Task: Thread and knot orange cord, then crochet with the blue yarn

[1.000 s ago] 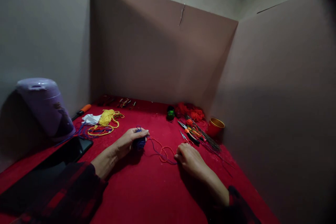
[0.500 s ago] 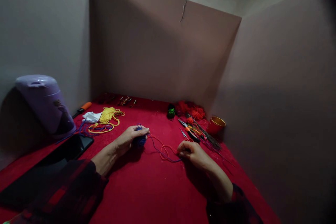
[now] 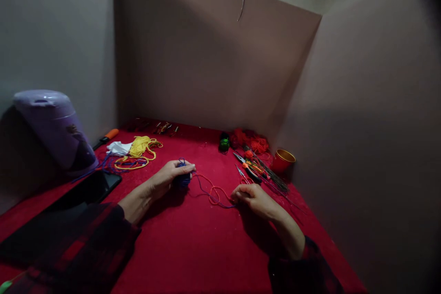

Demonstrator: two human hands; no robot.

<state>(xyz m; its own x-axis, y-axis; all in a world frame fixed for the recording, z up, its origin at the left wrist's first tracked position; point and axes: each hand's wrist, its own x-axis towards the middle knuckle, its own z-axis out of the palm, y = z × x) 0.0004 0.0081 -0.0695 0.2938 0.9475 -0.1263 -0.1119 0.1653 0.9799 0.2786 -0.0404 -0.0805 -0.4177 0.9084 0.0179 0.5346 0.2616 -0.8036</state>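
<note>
Blue yarn (image 3: 182, 180) between canister (image 3: 55, 121) and cup (image 3: 281, 165)

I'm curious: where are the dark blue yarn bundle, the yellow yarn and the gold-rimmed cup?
Dark blue yarn bundle (image 3: 183, 180): head view, on its wound strands.
Yellow yarn (image 3: 139, 146): head view, on its thickest clump.
Gold-rimmed cup (image 3: 280, 165): head view, on its red outer wall.

The yarn bundle (image 3: 183, 181) is blue, the tabletop (image 3: 193, 252) red.

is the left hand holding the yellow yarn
No, the left hand holds a bundle of blue yarn, while the yellow yarn lies apart from it on the red surface.
</note>
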